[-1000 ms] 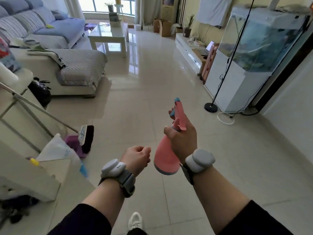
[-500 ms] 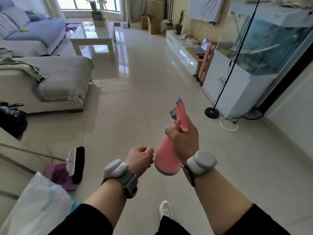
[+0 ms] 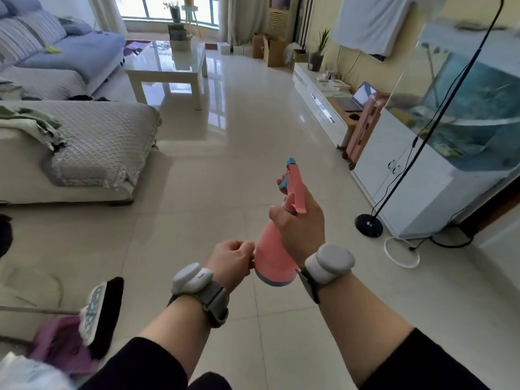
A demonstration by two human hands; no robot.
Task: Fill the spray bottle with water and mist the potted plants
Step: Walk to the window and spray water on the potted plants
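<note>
Right now the right hand (image 3: 302,220) is gripping a pink spray bottle (image 3: 274,256) around its neck, one finger lying on the blue trigger, nozzle pointing away toward the far end of the room. Bottle is tilting, base sitting near and low, in mid-air over the tiled floor (image 3: 225,170), centre of view. The left hand (image 3: 232,258) is curling into a loose fist, holding nothing, knuckles just beside the bottle's base; touching or not, cannot tell. Both wrists are wearing grey bands with white pods, dark sleeves pushed up the forearms.

Left side: a grey sofa (image 3: 92,142) with a quilted cover, and beyond it a blue couch (image 3: 70,49). A white bench (image 3: 168,68) is standing far left of centre with a small box on it. Potted plants are showing far off: one by the window (image 3: 175,11), another (image 3: 318,52) on the low white cabinet at far right. A fish tank (image 3: 461,108) is standing on a white cupboard at right, with a black lamp stand (image 3: 368,225) near it. A broom head (image 3: 101,311) is lying near left.
</note>
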